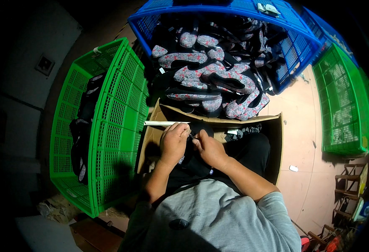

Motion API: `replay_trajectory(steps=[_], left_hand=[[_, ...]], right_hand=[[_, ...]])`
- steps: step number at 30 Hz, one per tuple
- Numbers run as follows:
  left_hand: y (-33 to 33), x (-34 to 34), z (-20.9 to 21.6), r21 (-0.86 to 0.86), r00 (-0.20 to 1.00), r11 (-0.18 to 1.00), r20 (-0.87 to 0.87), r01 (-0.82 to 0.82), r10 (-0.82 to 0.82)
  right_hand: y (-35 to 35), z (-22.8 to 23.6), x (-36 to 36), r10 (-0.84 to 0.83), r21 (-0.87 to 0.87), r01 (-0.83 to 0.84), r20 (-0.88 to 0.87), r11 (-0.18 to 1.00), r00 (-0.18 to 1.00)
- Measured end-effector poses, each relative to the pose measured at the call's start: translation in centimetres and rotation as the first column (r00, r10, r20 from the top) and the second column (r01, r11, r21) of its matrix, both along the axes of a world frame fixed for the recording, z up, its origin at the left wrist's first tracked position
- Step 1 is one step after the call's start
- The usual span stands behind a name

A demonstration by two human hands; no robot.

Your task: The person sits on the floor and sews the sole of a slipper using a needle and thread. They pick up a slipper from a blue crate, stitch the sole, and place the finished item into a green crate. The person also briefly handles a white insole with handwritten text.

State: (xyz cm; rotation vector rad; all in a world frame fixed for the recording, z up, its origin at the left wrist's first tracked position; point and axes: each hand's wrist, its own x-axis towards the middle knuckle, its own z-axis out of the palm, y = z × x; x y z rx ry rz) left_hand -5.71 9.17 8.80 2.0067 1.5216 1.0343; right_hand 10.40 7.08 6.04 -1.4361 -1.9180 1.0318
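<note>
Both my hands are close together over my lap, working at a black cloth piece [202, 127] that looks like part of a shoe. My left hand [175, 142] is closed, fingers curled at its near side. My right hand [210, 150] pinches with thumb and forefinger, with a small dark thing showing between the two hands. What it is cannot be made out. A white flat strip [163, 123] sticks out leftward behind my left hand; whether I hold it is hidden. More black material lies on my lap below.
Around my legs stands an open cardboard box [275, 145]. Ahead, floral cloth shoes [209, 73] spill from a tipped blue crate [295, 54]. A green crate [119, 113] with dark pieces is at left; another green crate [339, 101] stands right. Small wooden frames [349, 185] lie lower right.
</note>
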Motion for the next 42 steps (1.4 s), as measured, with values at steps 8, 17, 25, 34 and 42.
replay_trajectory(steps=[8,17,25,34,42], left_hand=[[0.0,-0.1,-0.1,-0.008,1.000,1.000,0.001,-0.006,0.006],[0.0,0.0,-0.1,-0.024,1.000,1.000,0.020,-0.001,0.001],[-0.5,0.0,-0.5,-0.075,0.991,0.993,0.092,-0.090,0.096],[-1.0,1.2,1.6,-0.168,0.968,0.985,0.240,-0.033,0.073],[-2.4,6.6,6.9,-0.003,0.922,0.978,-0.332,0.208,-0.197]], right_hand=[[0.0,0.0,-0.1,-0.004,-0.006,0.003,-0.013,1.000,1.000],[0.1,-0.2,0.0,-0.015,-0.028,0.015,-0.024,0.999,1.000],[-0.7,-3.3,0.0,-0.187,-0.248,0.013,-0.698,0.969,0.691],[-2.0,-4.4,0.6,-0.326,-0.257,0.214,-0.561,0.942,0.761],[-3.0,-7.1,-0.7,-0.196,-0.122,0.153,-0.598,0.981,0.777]])
